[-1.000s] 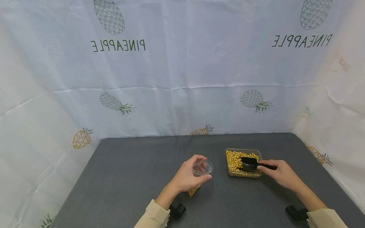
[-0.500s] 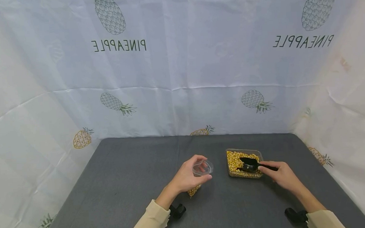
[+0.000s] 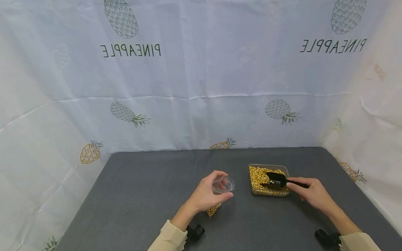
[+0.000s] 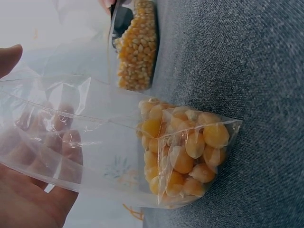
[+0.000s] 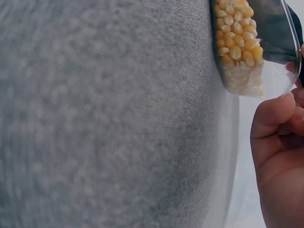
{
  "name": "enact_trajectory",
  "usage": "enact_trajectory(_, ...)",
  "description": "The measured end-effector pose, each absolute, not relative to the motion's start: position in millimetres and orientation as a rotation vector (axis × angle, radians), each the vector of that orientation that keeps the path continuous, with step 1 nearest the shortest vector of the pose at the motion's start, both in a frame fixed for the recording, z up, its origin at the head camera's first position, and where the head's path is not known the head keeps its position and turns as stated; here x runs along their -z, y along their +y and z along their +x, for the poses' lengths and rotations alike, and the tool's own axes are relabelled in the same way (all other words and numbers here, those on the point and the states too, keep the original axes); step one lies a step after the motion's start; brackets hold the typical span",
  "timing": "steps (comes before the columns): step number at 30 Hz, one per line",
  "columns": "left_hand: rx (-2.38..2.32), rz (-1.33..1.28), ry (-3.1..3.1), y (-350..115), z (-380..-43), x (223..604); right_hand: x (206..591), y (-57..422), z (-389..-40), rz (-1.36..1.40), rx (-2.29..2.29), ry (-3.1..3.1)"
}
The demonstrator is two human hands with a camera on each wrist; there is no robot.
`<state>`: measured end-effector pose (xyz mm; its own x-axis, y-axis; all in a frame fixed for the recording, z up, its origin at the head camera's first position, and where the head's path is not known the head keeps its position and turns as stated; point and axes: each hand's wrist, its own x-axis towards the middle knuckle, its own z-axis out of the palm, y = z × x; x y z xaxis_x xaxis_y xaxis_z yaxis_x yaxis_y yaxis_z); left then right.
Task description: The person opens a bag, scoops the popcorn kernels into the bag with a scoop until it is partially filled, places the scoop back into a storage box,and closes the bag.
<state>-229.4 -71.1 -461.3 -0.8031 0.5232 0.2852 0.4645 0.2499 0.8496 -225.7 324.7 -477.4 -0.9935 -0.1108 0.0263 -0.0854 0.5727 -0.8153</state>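
My left hand (image 3: 204, 196) holds a clear plastic bag (image 4: 111, 152) by its mouth, fingers and thumb curved round the spread opening. Yellow corn kernels (image 4: 183, 154) fill the bag's bottom, which sits at the grey table surface. To the right, a clear rectangular container (image 3: 267, 192) holds many more kernels (image 3: 257, 175). My right hand (image 3: 312, 193) pinches the handle of a black scoop (image 3: 277, 179), whose bowl lies in the kernels with a few in it. In the right wrist view, the container's wall partly hides the scoop.
A grey cloth-covered table (image 3: 150, 204) lies under everything. White curtain (image 3: 198, 68) with pineapple prints closes off the back and both sides. Black camera mounts (image 3: 196, 232) sit at both wrists, close above the table.
The scoop has shifted slightly right and its handle sits a little lower, with kernels now showing in its bowl. My left hand and the bag have stayed still.
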Motion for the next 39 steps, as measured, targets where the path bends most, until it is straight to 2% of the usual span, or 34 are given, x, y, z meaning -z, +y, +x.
enact_trajectory(15,-1.623,0.948,2.44,-71.1,-227.8,461.6,474.7,329.1,-219.2,-0.193,1.472,2.788)
enact_trajectory(39,-1.625,0.954,2.433,-70.6,-228.1,460.4,450.0,318.4,-212.9,-0.311,1.497,2.847)
